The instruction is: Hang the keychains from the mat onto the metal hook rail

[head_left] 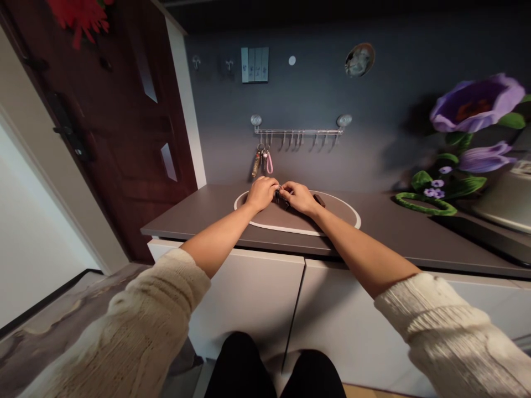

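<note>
Over an oval brown mat [290, 225] with a white rim, my two hands meet at a small dark bunch [284, 200] that looks like keys. My left hand [262, 193] pinches it from the left, fingers closed. From the other side, the bent fingers of my right hand [299, 198] grip it too. Part of the bunch hangs below the fingertips, and much of it is hidden by them. A flat dark object [319, 200] lies on the mat just beyond my right wrist.
The mat lies on a brown countertop [186, 215] above white cabinet doors [249, 293]. Behind, a clear hook rail [298, 132] carries keys with a pink loop [269, 162]. Purple artificial flowers [477, 105] stand at right, near a pale rounded object [508, 193]. A dark red door [136, 132] is at left.
</note>
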Motion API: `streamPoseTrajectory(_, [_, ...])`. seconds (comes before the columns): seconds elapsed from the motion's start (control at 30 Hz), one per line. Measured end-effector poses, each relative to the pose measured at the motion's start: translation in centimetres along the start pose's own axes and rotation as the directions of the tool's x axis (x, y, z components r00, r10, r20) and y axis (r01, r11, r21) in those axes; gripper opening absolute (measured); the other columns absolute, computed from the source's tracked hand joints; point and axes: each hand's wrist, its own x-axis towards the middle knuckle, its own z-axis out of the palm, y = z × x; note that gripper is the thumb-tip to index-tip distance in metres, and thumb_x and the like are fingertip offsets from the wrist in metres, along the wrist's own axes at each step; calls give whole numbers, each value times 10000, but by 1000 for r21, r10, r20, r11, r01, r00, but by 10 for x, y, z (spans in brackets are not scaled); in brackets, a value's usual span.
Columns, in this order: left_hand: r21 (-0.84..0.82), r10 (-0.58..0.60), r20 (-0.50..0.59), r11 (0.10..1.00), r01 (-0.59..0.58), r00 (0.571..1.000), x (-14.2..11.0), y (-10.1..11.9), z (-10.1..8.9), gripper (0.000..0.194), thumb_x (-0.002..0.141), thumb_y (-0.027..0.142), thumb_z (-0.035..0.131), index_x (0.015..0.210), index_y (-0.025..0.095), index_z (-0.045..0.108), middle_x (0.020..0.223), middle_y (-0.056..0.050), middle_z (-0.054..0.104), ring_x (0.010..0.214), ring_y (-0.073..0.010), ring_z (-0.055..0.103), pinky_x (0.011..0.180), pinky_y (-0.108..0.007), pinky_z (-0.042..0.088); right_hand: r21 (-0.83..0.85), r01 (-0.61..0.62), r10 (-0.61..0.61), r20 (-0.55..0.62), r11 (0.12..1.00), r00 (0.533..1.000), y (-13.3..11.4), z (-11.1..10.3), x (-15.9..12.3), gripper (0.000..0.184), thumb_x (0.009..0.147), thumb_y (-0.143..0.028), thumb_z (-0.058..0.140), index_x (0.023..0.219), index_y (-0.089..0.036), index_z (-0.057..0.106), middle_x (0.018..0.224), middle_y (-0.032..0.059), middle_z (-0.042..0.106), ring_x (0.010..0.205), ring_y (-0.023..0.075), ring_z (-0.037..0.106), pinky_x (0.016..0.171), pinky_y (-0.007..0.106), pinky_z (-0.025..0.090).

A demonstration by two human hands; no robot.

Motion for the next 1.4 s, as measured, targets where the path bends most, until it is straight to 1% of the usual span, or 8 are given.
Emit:
streamPoseTrajectory(0.17, [-7, -26, -10, 1000, 26, 1000, 0, 1, -1, 218, 841, 218, 421, 858, 176, 634, 884, -38, 660, 849, -166, 526, 782, -280, 386, 60, 14, -13, -20, 998, 1000, -1, -1, 0, 222, 793, -318, 490, 851, -155, 629, 775, 25, 644, 671, 111, 518, 670, 223, 379])
streamPoseTrajectory(0.4, [-25, -43, -7, 999, 42, 999, -1, 1, -1, 205, 828, 220, 440, 844, 181, 641, 880, -42, 665, 847, -166, 536, 765, -276, 396, 90, 14, -11, -33, 996, 999, 2, -1, 0, 232, 790, -343, 490, 831, -166, 634, 766, 19, 649, 654, 112, 521, 648, 227, 376])
streamPoseTrajectory(0.73, [-57, -46, 17, 997, 47, 999, -1, 3, 0, 197, 818, 241, 453, 818, 183, 640, 832, -36, 666, 814, -162, 541, 736, -268, 397, 120, -63, 71, -60, 991, 996, 1, -3, -1, 226, 776, -341, 487, 807, -160, 620, 730, 19, 631, 645, 113, 521, 624, 227, 371])
streamPoseTrajectory(0.9, [-47, -36, 37, 998, 38, 999, -2, 4, -3, 238, 837, 273, 413, 822, 181, 632, 836, -42, 656, 818, -162, 540, 732, -271, 393, 114, -77, 85, -68, 991, 994, 0, -3, -2, 223, 776, -341, 485, 795, -158, 611, 724, 17, 624, 649, 117, 522, 628, 230, 372])
streamPoseTrajectory(1.03, [-3, -66, 26, 998, 66, 997, -3, 4, -4, 311, 867, 305, 352, 809, 164, 624, 822, -64, 646, 817, -166, 542, 739, -279, 390, 96, -100, 110, -106, 990, 988, -2, -5, -3, 207, 780, -317, 473, 783, -160, 608, 711, 17, 622, 643, 119, 521, 642, 235, 378])
streamPoseTrajectory(1.13, [43, -114, 21, 993, 113, 993, -3, 3, -4, 317, 873, 295, 339, 812, 158, 619, 825, -75, 642, 829, -168, 545, 754, -282, 389, 93, -114, 127, -152, 989, 980, -3, -7, -5, 200, 779, -308, 471, 776, -161, 607, 729, 25, 632, 656, 123, 530, 665, 241, 385])
streamPoseTrajectory(1.27, [92, -174, 55, 981, 168, 983, -5, 3, -3, 305, 870, 284, 348, 817, 158, 621, 836, -80, 643, 840, -167, 554, 763, -277, 390, 106, -115, 135, -215, 988, 967, -3, -11, -5, 209, 775, -313, 463, 763, -161, 606, 758, 40, 641, 685, 134, 541, 690, 253, 391])
streamPoseTrajectory(1.4, [121, -188, 89, 977, 177, 978, -5, 4, -1, 311, 867, 283, 349, 814, 158, 628, 850, -87, 652, 842, -173, 565, 755, -279, 395, 156, -125, 165, -272, 980, 948, 0, -15, -1, 234, 766, -334, 457, 766, -155, 606, 774, 49, 646, 700, 142, 547, 699, 259, 397])
